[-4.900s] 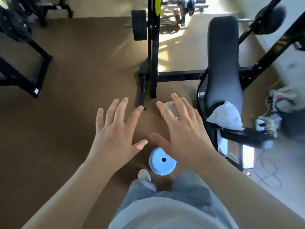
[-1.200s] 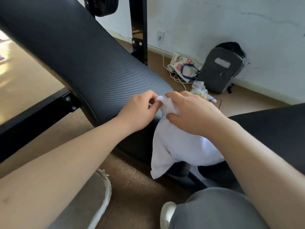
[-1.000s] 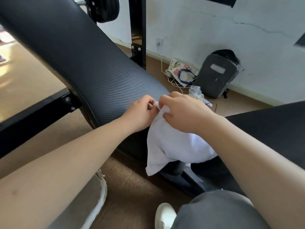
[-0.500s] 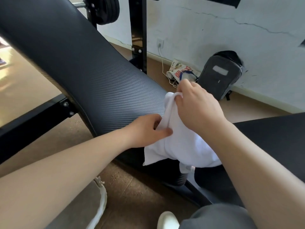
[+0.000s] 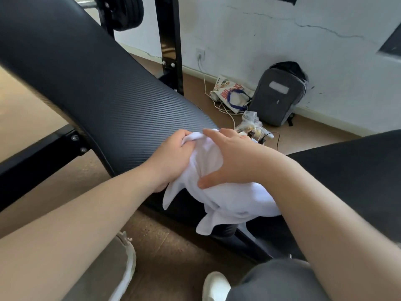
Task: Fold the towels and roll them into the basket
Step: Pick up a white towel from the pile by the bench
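A crumpled white towel (image 5: 230, 200) hangs over the gap between the sloped black bench pad (image 5: 104, 88) and the flat seat pad (image 5: 351, 170). My left hand (image 5: 173, 158) grips the towel's upper edge, fingers curled round a fold of it. My right hand (image 5: 233, 159) lies on top of the bunched cloth, thumb pressed into its front and fingers spread over the far side. The towel's lower corners droop toward the floor. No basket is in view.
The black bench frame (image 5: 36, 157) runs to the left. By the white wall lie a grey backpack (image 5: 280, 94), a printed bag (image 5: 230, 94), cables and a plastic packet (image 5: 249, 122). My white shoe (image 5: 214, 285) and knee are at the bottom, on brown floor.
My right hand has come down from the towel's raised corner and now lies over the bunch. My left hand has moved up to grip the top edge.
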Tool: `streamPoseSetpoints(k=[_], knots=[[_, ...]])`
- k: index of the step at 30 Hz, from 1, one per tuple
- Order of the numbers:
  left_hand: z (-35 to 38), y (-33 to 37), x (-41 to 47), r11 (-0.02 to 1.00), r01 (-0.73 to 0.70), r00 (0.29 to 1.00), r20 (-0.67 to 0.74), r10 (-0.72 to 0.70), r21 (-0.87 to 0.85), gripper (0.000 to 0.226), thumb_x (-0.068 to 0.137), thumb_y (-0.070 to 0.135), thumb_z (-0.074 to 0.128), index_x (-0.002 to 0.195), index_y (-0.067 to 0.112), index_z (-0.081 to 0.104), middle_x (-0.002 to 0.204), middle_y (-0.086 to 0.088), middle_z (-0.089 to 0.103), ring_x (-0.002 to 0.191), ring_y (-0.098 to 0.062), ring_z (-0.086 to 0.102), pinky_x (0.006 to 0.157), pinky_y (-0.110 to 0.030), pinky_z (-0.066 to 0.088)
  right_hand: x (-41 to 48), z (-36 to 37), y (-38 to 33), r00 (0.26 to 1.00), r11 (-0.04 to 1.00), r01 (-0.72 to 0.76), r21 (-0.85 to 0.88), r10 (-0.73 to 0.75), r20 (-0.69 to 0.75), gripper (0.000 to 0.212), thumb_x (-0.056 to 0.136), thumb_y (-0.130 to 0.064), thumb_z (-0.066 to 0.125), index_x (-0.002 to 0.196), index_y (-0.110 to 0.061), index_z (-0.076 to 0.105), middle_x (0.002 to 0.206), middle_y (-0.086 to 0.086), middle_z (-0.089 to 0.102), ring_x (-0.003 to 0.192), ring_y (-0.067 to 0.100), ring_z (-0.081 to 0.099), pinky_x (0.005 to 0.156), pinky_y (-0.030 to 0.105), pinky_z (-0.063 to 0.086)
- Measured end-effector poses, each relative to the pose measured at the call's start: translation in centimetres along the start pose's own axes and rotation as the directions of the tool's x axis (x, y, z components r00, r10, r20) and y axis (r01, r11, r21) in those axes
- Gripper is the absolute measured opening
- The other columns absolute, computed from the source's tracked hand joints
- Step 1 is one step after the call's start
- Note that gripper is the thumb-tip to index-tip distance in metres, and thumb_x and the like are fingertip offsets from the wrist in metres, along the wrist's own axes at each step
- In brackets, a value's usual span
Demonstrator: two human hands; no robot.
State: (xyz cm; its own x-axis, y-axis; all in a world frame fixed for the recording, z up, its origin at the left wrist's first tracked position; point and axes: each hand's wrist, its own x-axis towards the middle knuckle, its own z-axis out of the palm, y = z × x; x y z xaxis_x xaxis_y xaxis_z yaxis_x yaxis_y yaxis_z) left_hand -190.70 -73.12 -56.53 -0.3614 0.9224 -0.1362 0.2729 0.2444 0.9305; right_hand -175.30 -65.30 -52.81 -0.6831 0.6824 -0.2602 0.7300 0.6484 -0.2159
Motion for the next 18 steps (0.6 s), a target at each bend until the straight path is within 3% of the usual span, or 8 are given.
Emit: streamPoseSetpoints(k=[4, 6, 9, 12, 15, 18], knots=[[0.8, 1.2, -1.4, 0.993, 0.055, 0.998, 0.001, -0.055, -0.105, 0.024, 0.105, 0.026, 0.044, 0.108, 0.013, 0.064, 0.110, -0.017, 0.072, 0.096, -0.032, 0.071, 0.082, -0.047, 0.058, -1.5, 0.6, -0.1, 0.999, 0.999, 0.003, 0.041, -0.002, -0.032, 0.128, 0.061, -0.065, 0.086, 0.154, -0.055, -0.001, 0.167, -0.006, 0.003, 0.152, 0.034, 0.011, 0.111, 0.052, 0.034], [1.4, 1.7, -1.8, 0.979, 0.085, 0.996, 0.021, -0.083, -0.186, 0.025, 0.106, 0.021, 0.044, 0.110, 0.009, 0.066, 0.111, -0.021, 0.072, 0.095, -0.034, 0.072, 0.086, -0.048, 0.059, -1.9, 0.7, 0.2, 0.998, 0.997, 0.032, 0.064, -0.029, -0.048, 0.125, 0.062, -0.059, 0.088, 0.154, -0.056, 0.005, 0.168, -0.004, -0.005, 0.154, 0.035, 0.003, 0.116, 0.054, 0.028], [2.6, 1.7, -3.1, 0.934, 0.162, 0.980, 0.161, -0.115, -0.319, 0.023, 0.103, 0.015, 0.054, 0.115, 0.002, 0.068, 0.103, -0.021, 0.072, 0.086, -0.025, 0.069, 0.088, -0.045, 0.056, -1.5, 1.3, 1.3, 0.985, 0.993, 0.105, 0.050, -0.097, -0.142, 0.081, 0.072, -0.051, 0.080, 0.140, -0.040, 0.038, 0.148, 0.000, 0.031, 0.140, 0.037, 0.029, 0.111, 0.050, 0.037], [3.7, 1.2, -4.6, 0.918, 0.152, 0.969, 0.240, -0.064, -0.367, 0.026, 0.098, 0.013, 0.065, 0.123, 0.004, 0.068, 0.114, -0.019, 0.073, 0.105, -0.030, 0.071, 0.098, -0.045, 0.054, -0.9, 2.1, 2.1, 0.984, 0.997, 0.070, 0.030, -0.064, -0.167, 0.039, 0.084, -0.037, 0.066, 0.117, -0.023, 0.051, 0.134, 0.008, 0.043, 0.121, 0.039, 0.046, 0.095, 0.041, 0.042], [3.8, 0.6, -5.6, 0.994, 0.006, 0.997, 0.077, 0.002, -0.105, 0.041, 0.087, 0.015, 0.078, 0.126, 0.019, 0.064, 0.117, -0.003, 0.072, 0.112, -0.019, 0.068, 0.090, -0.031, 0.057, -1.0, 2.1, 2.3, 0.963, 0.994, 0.083, 0.075, -0.060, -0.264, 0.017, 0.079, -0.044, 0.052, 0.077, -0.028, 0.046, 0.114, 0.005, 0.052, 0.109, 0.034, 0.054, 0.086, 0.041, 0.049], [4.2, -0.5, -6.6, 0.992, 0.023, 0.996, 0.082, -0.034, 0.124, 0.046, 0.077, 0.025, 0.084, 0.118, 0.030, 0.063, 0.111, 0.009, 0.072, 0.105, -0.008, 0.066, 0.091, -0.033, 0.056, -1.4, 2.2, 2.8, 0.926, 0.980, 0.106, 0.171, -0.035, -0.377, 0.015, 0.083, -0.029, 0.047, 0.070, -0.030, 0.040, 0.108, 0.005, 0.052, 0.098, 0.034, 0.056, 0.079, 0.045, 0.052]])
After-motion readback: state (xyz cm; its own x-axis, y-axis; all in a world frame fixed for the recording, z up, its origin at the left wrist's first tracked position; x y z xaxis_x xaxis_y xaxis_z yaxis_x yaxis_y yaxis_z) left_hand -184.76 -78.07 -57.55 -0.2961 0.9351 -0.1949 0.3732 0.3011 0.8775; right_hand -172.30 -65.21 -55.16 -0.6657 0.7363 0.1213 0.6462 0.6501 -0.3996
